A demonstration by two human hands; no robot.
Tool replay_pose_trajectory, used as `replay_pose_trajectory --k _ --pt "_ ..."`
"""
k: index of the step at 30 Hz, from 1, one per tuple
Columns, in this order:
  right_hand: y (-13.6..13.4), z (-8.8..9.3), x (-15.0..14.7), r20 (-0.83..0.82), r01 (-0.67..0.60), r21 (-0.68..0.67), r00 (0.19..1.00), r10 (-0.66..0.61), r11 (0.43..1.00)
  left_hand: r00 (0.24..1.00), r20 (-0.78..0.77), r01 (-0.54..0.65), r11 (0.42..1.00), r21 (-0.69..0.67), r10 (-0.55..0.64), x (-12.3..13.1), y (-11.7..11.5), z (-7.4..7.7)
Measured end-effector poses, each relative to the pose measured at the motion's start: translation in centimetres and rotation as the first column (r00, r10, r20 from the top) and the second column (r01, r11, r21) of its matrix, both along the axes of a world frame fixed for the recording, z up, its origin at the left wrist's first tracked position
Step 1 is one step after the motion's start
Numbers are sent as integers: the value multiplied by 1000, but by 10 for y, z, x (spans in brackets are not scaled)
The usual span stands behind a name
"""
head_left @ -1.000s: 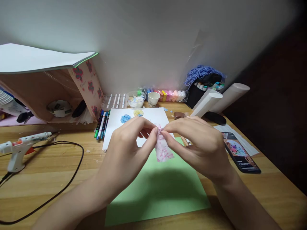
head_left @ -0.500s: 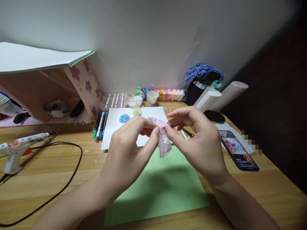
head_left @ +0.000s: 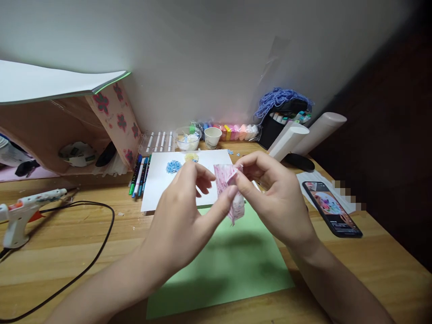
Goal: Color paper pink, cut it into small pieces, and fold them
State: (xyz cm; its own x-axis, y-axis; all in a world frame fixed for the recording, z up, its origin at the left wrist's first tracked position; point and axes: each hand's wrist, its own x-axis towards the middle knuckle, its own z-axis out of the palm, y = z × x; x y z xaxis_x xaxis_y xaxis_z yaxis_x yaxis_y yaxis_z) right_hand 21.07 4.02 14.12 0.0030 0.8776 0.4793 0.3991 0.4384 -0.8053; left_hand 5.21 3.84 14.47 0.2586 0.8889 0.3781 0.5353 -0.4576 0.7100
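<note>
A small crumpled piece of pink-and-white patterned paper is held above the desk between both hands. My left hand pinches its lower left side with thumb and fingers. My right hand pinches its upper right edge with fingertips. Below the hands lies a green paper sheet. Behind them a white sheet carries a blue cluster and a yellow cluster of small bits.
A hot glue gun with a black cord lies at the left. Markers, a paper cup, a bowl, coloured clay packs, white tubes and a phone sit around the wooden desk.
The hands have turned and reshaped the pink paper, folding it more compactly; the right hand shifted slightly left and down, and the view moved a little.
</note>
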Motion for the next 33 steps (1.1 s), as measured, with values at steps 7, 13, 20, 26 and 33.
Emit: replay_pose_trajectory --k 7,13,20,26,33 --pt "0 -4 -2 -61 -56 -42 997 54 998 992 -89 89 995 -34 -92 3 -1 -2" --pt "4 -3 -2 -209 -113 -108 974 88 988 995 -50 83 997 4 -83 1 1 1" --pt "2 0 0 -265 -268 -209 941 210 940 996 6 88 996 18 -88 2 0 1" --pt "-4 3 2 -191 -360 -263 929 317 895 997 -2 73 997 32 -73 1 1 1" --pt "1 4 6 -179 -293 -215 950 257 932 997 33 70 997 8 -71 -1 2 4"
